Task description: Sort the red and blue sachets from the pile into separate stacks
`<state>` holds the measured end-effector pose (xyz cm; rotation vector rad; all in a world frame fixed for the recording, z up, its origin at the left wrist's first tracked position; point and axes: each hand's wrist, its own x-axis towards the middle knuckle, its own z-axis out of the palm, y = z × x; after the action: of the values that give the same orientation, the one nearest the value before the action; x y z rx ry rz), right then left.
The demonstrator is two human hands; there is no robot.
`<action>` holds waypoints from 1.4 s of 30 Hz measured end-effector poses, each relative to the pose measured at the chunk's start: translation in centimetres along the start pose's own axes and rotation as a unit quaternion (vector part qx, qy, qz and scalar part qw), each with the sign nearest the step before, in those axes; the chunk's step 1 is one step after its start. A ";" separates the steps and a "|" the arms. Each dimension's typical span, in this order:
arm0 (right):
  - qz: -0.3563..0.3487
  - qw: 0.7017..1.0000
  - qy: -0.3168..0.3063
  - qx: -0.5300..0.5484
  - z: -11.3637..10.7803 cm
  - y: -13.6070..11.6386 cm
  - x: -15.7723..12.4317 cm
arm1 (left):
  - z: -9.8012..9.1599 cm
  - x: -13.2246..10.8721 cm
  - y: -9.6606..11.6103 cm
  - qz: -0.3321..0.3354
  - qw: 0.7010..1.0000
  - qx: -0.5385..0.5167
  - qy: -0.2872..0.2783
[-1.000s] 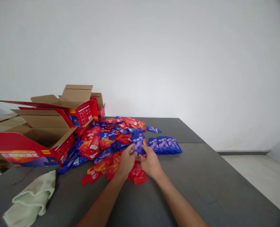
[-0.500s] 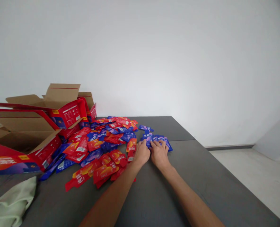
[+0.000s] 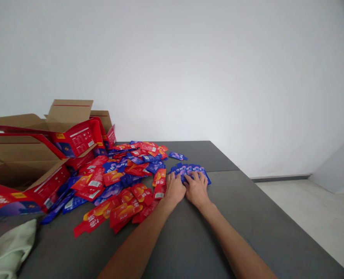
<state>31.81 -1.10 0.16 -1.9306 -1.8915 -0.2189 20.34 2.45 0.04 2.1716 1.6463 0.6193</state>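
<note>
A row of blue sachets (image 3: pixel 191 169) lies on the dark grey table (image 3: pixel 247 217). My right hand (image 3: pixel 197 188) rests on that row with its fingers spread flat over the packets. My left hand (image 3: pixel 174 188) sits beside it at the row's left end, fingers bent down onto the sachets. To the left spreads a loose heap of red and blue sachets (image 3: pixel 122 178). One stray blue sachet (image 3: pixel 178 156) lies behind the row.
Open red-and-cardboard boxes (image 3: pixel 44 155) stand at the table's left with flaps raised. A pale green cloth (image 3: pixel 7 252) lies at the near left corner. A white wall rises behind, and the floor (image 3: pixel 311 209) drops away to the right.
Both hands carried a blue sachet from the heap rightward to the blue row and now press down on the row. The camera view shifted right.
</note>
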 end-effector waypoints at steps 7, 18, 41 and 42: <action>0.015 0.997 -0.070 0.014 0.1 3.0 -0.2 | 0.9 -0.4 -0.1 0.029 0.998 -0.021 -0.052; 0.012 0.994 -0.102 0.039 1.4 6.8 0.5 | 1.7 -0.9 0.6 0.022 0.998 0.031 -0.048; 0.002 0.995 -0.084 0.062 2.2 7.3 1.0 | 3.6 -0.3 -0.3 0.038 0.998 0.042 -0.014; 0.002 0.994 -0.083 0.065 2.3 7.4 1.1 | 3.6 -0.2 -0.2 0.038 0.998 0.039 -0.015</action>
<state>38.75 1.01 -2.84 -1.9160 -1.9546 0.0676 22.09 2.27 -3.16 2.2966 1.6035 0.5495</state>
